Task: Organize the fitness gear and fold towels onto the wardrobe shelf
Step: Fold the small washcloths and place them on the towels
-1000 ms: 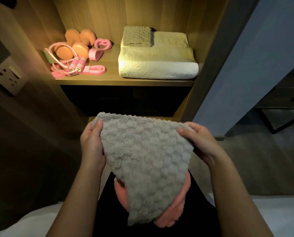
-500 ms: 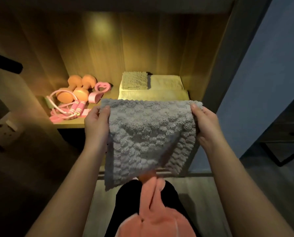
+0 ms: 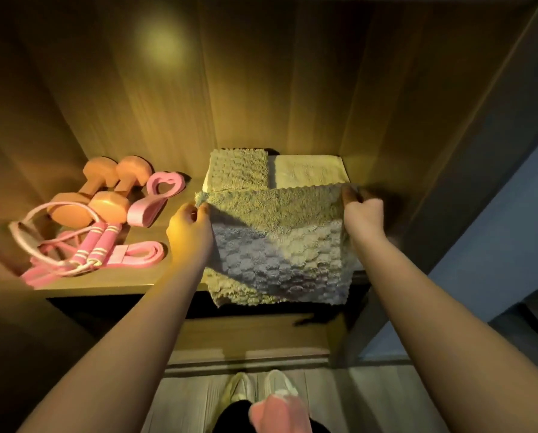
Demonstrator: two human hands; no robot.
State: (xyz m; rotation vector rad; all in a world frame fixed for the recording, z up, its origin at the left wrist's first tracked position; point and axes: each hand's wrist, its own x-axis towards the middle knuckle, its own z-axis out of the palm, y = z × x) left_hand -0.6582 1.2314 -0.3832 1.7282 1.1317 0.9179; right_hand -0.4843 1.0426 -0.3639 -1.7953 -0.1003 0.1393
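Note:
A grey bubble-textured towel (image 3: 280,245) is stretched between my hands over the right half of the wardrobe shelf (image 3: 120,282). My left hand (image 3: 191,229) pinches its top left corner and my right hand (image 3: 361,210) pinches its top right corner. Its lower edge hangs past the shelf's front. Behind it lie a small folded grey towel (image 3: 238,168) and a folded cream towel (image 3: 308,171), largely hidden. On the shelf's left sit two orange dumbbells (image 3: 105,192), a pink heart-shaped grip trainer (image 3: 158,198), a pink jump rope (image 3: 74,248) and a pink resistance band (image 3: 136,253).
The wardrobe's right side panel (image 3: 417,182) stands close beside my right hand. A pink towel (image 3: 280,414) hangs at the bottom of the view over my legs. My shoes (image 3: 258,389) stand on the wooden floor below a lower shelf (image 3: 246,335).
I have stepped closer and carried the grey towel up and forward, from in front of my body to over the folded towels on the shelf. Both hands kept their hold on its corners.

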